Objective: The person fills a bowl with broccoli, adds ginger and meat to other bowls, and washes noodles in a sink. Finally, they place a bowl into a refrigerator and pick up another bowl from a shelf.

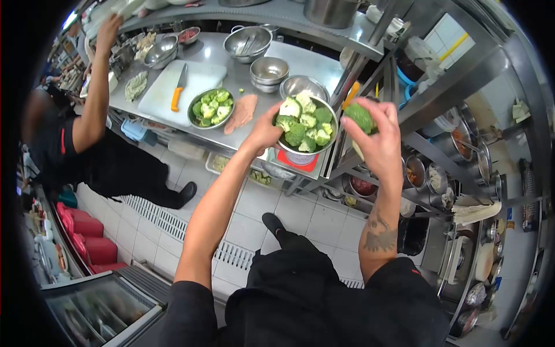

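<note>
My left hand point(265, 134) grips the left rim of a metal bowl point(332, 147) full of broccoli florets point(307, 120). The bowl is over a red scale point(300, 163) at the counter's corner. To the right of the bowl, my right hand point(378, 136) is raised with its fingers closed round a broccoli piece point(359, 118). A second bowl of broccoli point(213, 109) stands further left, beside a crumpled pinkish cloth point(241, 113). An orange-handled knife point(178, 91) lies on the white cutting board point(199, 74).
Metal bowls point(269, 72) stand on the steel counter point(214, 43) behind. A co-worker in black point(87, 139) stands at the left with one arm raised. Steel shelving point(445, 98) with pots rises on the right. Red bins point(95, 248) are at the lower left.
</note>
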Available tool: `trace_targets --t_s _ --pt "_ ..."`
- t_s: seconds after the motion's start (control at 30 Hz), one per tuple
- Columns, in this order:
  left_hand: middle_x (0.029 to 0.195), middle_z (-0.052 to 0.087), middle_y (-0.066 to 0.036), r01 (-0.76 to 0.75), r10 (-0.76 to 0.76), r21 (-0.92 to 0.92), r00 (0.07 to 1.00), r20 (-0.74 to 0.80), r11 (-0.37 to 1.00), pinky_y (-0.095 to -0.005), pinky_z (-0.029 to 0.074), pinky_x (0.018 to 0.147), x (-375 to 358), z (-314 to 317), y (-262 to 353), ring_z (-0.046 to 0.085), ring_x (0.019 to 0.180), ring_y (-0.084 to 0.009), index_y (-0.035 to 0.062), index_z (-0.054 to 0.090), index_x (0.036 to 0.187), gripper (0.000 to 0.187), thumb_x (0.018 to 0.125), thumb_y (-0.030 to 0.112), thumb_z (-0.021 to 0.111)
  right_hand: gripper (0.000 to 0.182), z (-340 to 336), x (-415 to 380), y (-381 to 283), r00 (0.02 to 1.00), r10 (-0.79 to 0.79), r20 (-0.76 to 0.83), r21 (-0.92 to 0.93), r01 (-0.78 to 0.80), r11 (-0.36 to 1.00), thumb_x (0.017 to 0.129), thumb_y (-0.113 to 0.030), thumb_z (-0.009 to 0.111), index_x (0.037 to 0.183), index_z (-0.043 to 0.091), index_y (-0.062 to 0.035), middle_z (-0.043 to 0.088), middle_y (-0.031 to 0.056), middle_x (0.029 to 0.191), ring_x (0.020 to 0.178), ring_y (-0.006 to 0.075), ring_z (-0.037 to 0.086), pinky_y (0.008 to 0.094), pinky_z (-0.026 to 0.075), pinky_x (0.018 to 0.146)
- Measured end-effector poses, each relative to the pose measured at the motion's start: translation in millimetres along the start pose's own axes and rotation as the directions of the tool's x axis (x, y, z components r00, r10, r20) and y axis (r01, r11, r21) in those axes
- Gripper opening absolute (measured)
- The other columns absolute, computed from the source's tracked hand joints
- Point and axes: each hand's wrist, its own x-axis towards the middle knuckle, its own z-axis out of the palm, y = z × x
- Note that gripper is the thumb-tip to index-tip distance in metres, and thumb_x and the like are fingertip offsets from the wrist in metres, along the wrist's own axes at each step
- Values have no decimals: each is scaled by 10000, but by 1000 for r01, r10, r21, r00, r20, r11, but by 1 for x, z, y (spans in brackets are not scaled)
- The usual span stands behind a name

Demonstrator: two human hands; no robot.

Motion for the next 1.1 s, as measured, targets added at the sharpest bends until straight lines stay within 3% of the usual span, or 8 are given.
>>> trace_targets --t_s 0.13,0.2,0.47,0.8,0.9,0.93,1.03,1.1 --pt "1284 568 -153 62 -61 41 998 -5 997 -382 634 564 12 13 -3 657 1003 -291 139 394 1457 741 764 -121 436 384 -25 -41 4 982 174 78 73 -180 981 751 -211 802 1089 679 -77 509 98 948 871 227 534 350 470 782" --pt "1266 589 -147 31 -33 159 999 7 987 -364 637 579 25 9 -12 700 883 -263 152 324 1488 707 841 -85 480 378 -29 -60 13 968 238 85 23 -241 970 753 -216 804 1083 681 -77 511 93 942 872 226 533 348 467 787" --pt "1223 591 -155 99 -104 113 994 36 989 -373 643 612 21 3 0 698 885 -261 188 301 1493 723 845 -70 492 369 -28 -99 41 944 324 65 -26 -323 946 766 -208 793 1098 680 -94 530 85 922 862 224 525 340 459 800" --pt "1178 601 -164 206 -207 23 978 30 978 -356 630 620 4 -7 12 702 747 -246 242 285 1498 743 850 -12 544 377 -7 -86 50 941 323 102 -17 -323 946 779 -244 787 1104 675 -90 525 95 929 869 237 537 349 462 812" --pt "1221 583 -197 173 -175 170 985 -2 970 -349 632 603 -1 -7 23 710 733 -262 243 266 1506 771 841 10 578 399 10 -61 46 966 235 111 -61 -229 972 786 -275 791 1112 668 -81 531 125 976 905 280 569 368 472 820" --pt "1237 577 -209 153 -154 101 988 3 983 -362 634 610 1 -10 12 713 743 -260 240 265 1505 782 832 12 590 389 20 -51 52 978 180 109 -37 -177 983 777 -249 790 1102 669 -72 521 139 985 902 291 573 374 477 820" --pt "1198 595 -202 143 -146 65 988 42 988 -353 628 603 11 -15 -7 705 779 -236 266 208 1520 829 819 50 595 418 46 -13 51 973 95 210 -74 -81 994 766 -212 781 1143 650 -89 505 143 1020 904 318 579 399 481 820" --pt "1194 601 -195 141 -141 112 990 -8 984 -347 625 593 7 -12 -1 700 809 -254 268 192 1527 859 799 60 598 515 58 7 45 918 199 343 -259 -111 960 739 -146 769 1227 605 -130 487 148 1065 938 354 587 426 486 829"
